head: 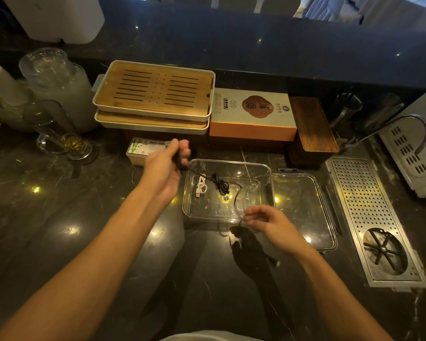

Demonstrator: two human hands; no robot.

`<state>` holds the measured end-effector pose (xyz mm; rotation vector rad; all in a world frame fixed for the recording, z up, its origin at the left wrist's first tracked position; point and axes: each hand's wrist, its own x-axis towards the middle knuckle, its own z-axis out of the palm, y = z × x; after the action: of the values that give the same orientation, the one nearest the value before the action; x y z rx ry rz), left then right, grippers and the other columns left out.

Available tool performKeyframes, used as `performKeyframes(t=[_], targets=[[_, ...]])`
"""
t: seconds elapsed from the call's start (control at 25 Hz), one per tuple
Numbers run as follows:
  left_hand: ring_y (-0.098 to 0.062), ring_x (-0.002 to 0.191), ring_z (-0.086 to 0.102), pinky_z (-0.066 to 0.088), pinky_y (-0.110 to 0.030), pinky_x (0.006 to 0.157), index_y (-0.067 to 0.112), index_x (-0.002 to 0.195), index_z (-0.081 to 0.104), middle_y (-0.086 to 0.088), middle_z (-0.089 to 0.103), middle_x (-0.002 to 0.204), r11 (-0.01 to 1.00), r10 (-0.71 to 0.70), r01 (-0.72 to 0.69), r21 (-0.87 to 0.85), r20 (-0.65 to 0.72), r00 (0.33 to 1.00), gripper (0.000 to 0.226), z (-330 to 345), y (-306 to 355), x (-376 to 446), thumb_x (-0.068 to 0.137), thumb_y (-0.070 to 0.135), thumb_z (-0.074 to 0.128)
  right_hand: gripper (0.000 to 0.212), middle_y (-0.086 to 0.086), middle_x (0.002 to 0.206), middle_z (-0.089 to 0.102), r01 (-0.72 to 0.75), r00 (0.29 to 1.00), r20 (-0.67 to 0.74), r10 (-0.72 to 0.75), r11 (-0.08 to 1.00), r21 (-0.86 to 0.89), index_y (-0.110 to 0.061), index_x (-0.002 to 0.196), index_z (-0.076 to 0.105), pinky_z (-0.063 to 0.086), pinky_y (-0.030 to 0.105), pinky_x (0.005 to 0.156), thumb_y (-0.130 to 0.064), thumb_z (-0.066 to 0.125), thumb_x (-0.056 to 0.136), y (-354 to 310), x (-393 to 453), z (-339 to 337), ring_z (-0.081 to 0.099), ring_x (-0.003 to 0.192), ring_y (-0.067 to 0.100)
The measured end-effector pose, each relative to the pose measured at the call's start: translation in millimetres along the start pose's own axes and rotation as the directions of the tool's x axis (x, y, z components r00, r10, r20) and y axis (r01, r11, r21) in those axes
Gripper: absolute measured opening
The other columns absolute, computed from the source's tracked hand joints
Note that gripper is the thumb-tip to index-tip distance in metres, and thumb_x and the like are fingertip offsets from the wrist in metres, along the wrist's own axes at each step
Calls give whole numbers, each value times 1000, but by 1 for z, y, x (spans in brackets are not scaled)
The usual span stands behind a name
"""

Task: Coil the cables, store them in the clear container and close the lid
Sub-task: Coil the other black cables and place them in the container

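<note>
Centre of the frame: your left hand is gripping a black cable, fingers curled round a bunched part of it, raised just left of the clear container. The cable is running from that hand down across the container toward your right hand, which is pinching the blurred far stretch at the container's near edge, lower centre. More of the black cable is lying on the dark counter just below that hand.

Inside the container, a coiled white cable is sitting at the left, with a coiled black cable just beside it.

The clear lid is lying flat on the counter, touching the container's right side. A perforated metal drain tray is sitting further right.
</note>
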<state>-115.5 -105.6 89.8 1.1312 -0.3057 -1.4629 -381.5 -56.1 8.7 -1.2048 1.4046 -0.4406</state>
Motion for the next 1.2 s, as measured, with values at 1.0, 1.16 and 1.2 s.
performKeyframes(t=[1.0,1.16,1.2], targets=[[-17,79,74,59,-26,73,4,113,69,-20,74,106,838,-489,162,521,583,649,23,23,-25,-37,102,17,53,52,6,67,40,19,829,559,39,995,-99,4,89,66,30,25,55,-46,79,83,-86,32,-42,31,56,14],[-19,80,74,59,-31,81,-3,115,66,-17,78,97,664,-467,18,748,395,791,27,24,-35,-31,103,18,53,44,-3,58,46,3,937,342,72,977,-215,-16,70,64,40,30,63,-46,57,102,-108,34,-48,41,53,10],[-19,80,75,59,-33,82,-4,114,66,-16,78,94,646,-409,1,764,344,845,27,25,-37,-30,104,17,53,44,-4,57,47,5,953,297,55,980,-198,-15,75,66,40,30,62,-45,52,104,-112,30,-45,41,52,10]])
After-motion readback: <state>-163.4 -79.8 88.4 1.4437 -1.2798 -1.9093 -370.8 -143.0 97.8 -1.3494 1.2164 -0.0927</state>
